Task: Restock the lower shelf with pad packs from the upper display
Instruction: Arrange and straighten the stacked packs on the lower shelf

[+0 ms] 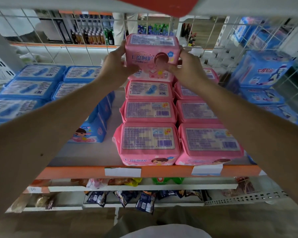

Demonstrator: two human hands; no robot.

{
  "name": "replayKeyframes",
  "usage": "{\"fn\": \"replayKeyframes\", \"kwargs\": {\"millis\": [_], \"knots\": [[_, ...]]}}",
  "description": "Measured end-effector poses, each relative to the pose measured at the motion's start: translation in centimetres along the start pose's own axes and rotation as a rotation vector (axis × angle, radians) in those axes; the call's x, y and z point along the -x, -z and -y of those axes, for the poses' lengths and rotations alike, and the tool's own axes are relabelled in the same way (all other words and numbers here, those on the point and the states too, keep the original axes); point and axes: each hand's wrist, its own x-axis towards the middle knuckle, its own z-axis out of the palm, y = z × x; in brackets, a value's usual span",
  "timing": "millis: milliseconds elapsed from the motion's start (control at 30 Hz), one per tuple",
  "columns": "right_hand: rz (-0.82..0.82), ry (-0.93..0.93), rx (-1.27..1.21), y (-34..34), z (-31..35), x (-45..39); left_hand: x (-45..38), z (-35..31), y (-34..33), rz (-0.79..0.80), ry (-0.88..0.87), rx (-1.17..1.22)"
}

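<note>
- Nearest the camera, lower shelves (144,187) are seen stocked with crinkled snack bags (143,200), below an orange shelf edge (162,171) fitted with two white label strips.
- On the white shelf surface (89,152) above that edge, two columns of pink pad packs (149,143) are stacked flat, with printed back panels and barcodes facing up.
- To the left, blue pad packs (29,90) are laid in rows; one blue pack is stood upright at the front.
- A single pink pad pack (150,55) is held just above the far end of the left pink column, apparently clear of the stack.
- The pack is gripped at its left end by the left hand (115,67), fingers curled round it.
- The right end is gripped by the right hand (187,69), thumb laid on the front face.
- The wrapper is soft, glossy plastic film, pillow-shaped, with a cartoon face printed on it.
- More blue packs (261,71) are stacked at the right.
- Behind, a white wire grid panel (58,31) is fitted, through which bottles (93,36) on a far aisle are visible.
</note>
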Motion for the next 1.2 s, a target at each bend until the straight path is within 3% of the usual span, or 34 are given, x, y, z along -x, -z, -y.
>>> {"fn": "replayKeyframes", "kwargs": {"millis": [533,733,800,933,1133,1200], "knots": [[-0.084,-0.030,-0.092,-0.2,-0.9,-0.4,-0.7,0.4,-0.7,-0.002,0.011,-0.074],[-0.037,-0.078,-0.096,0.0,-0.6,0.0,0.2,0.4,-1.0,-0.014,-0.025,-0.115],[0.011,-0.126,-0.132,-0.3,-0.7,0.6,0.7,0.8,-1.1,-0.013,0.035,-0.022],[0.027,-0.295,-0.281,-0.8,-0.1,1.7,2.0,0.4,-2.3,0.095,0.266,0.459],[0.046,-0.330,-0.480,-1.0,-0.2,2.6,1.7,0.2,-3.0,0.125,0.387,0.600],[0.027,-0.329,-0.503,-1.3,0.2,2.6,0.1,3.8,-3.9,0.127,0.407,0.619]]}}
